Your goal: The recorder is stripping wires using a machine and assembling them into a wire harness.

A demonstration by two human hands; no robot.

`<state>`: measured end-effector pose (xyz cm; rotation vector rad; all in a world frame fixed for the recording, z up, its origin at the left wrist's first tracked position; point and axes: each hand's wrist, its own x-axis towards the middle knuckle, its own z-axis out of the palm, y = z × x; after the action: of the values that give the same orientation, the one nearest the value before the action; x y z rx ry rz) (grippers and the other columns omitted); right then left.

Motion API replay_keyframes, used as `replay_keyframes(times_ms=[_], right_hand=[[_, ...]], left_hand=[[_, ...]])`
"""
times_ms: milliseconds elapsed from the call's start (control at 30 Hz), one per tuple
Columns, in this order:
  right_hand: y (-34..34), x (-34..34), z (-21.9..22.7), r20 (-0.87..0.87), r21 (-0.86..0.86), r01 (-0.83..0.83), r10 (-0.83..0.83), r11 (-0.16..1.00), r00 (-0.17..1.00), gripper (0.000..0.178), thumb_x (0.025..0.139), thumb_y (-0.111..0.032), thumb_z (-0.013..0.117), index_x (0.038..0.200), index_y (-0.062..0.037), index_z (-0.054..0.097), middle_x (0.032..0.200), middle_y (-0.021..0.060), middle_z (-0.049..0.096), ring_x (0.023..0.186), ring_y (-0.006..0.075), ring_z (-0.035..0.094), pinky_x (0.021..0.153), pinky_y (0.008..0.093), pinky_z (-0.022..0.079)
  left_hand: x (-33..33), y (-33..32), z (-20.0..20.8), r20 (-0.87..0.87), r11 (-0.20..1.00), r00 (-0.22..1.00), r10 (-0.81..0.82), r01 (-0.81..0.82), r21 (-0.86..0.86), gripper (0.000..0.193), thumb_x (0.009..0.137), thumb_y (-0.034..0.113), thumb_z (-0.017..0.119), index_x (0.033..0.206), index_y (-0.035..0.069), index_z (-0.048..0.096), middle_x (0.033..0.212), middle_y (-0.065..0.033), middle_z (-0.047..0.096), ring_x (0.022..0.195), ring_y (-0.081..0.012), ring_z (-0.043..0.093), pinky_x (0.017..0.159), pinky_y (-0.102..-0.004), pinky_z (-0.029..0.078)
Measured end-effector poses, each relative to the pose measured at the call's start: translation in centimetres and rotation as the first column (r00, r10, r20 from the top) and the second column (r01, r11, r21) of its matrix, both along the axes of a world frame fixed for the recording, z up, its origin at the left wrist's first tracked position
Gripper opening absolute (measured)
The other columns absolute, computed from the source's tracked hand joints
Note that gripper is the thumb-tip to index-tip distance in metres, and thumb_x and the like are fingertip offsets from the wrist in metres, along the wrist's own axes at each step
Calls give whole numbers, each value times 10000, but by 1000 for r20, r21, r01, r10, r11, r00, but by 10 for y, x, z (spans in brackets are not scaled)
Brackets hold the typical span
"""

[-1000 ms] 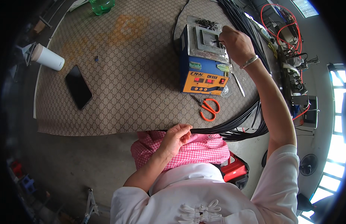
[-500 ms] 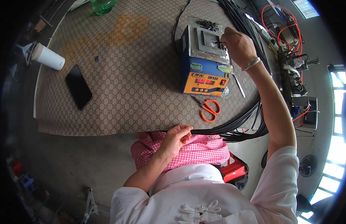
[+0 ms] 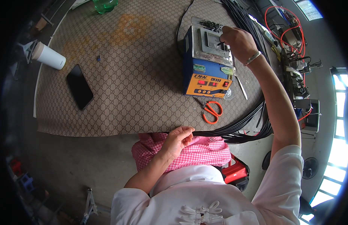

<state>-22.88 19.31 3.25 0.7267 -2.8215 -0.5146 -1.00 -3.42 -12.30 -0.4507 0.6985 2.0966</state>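
My right hand [image 3: 239,44] reaches over a blue and orange solder pot [image 3: 207,82], its fingers pinched on a thin dark piece [image 3: 221,44] whose tip points down at the square metal basin [image 3: 212,42]. The rest of that piece is hidden by the hand. Down at the table's front edge, my left hand [image 3: 177,139] is closed, thumb against the curled fingers. A bundle of black cables [image 3: 234,134] meets its fingertips; what lies inside the grip is hidden. Orange-handled cutters [image 3: 211,111] rest on the table between the two hands.
A thin metal tool [image 3: 241,88] lies right of the pot. More black cables [image 3: 249,18] run along the table's right side. On the left are a phone [image 3: 80,87], a white tumbler [image 3: 49,56] lying tilted, and a green bottle [image 3: 105,5]. Dark scraps [image 3: 211,25] sit behind the basin.
My right hand and the dark piece have dropped slightly relative to the basin. The view has shifted a little; my left hand stays in place.
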Motion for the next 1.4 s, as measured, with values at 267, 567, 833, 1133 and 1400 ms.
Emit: replay_keyframes(times_ms=[267, 567, 833, 1133, 1400], right_hand=[[11, 16, 15, -31, -281, -2, -7, 960, 999, 92, 723, -44, 543, 775, -69, 614, 798, 49, 563, 755, 247, 582, 657, 336, 470], [13, 83, 2, 509, -860, 509, 70, 12, 858, 200, 773, -119, 643, 914, 20, 616, 659, 7, 561, 531, 68, 487, 468, 205, 381], [-12, 133, -3, 464, -545, 697, 524, -467, 714, 148, 827, -91, 578, 945, -2, 591, 703, 7, 556, 583, 76, 484, 539, 203, 409], [-31, 165, -9, 358, -386, 754, 667, -531, 653, 149, 824, -64, 571, 969, -44, 591, 791, 22, 577, 672, 92, 517, 613, 222, 444], [-42, 174, -19, 368, -343, 755, 660, -558, 655, 114, 824, -77, 574, 929, -36, 593, 796, 34, 591, 630, 90, 524, 559, 204, 440]], left_hand=[[1, -1, 5, -14, 1000, 1000, -28, 28, 2, 116, 863, 131, 519, 879, 31, 575, 652, -9, 522, 582, -78, 462, 541, -196, 374], [-1, -1, 26, -93, 999, 995, -30, 28, -21, 113, 862, 115, 516, 895, 16, 558, 676, -22, 532, 581, -83, 478, 535, -195, 384], [-29, 7, 68, -303, 990, 943, 139, -138, 26, 138, 848, 130, 551, 943, 31, 566, 741, 0, 551, 636, -64, 495, 588, -179, 401], [-50, 26, 115, -412, 958, 864, 288, -268, 105, 205, 854, 163, 553, 1019, 42, 565, 759, 11, 539, 656, -66, 474, 619, -187, 399], [-54, 29, 121, -371, 939, 867, 334, -269, 216, 202, 861, 183, 543, 1003, 44, 574, 732, 23, 538, 639, -62, 476, 613, -197, 401]])
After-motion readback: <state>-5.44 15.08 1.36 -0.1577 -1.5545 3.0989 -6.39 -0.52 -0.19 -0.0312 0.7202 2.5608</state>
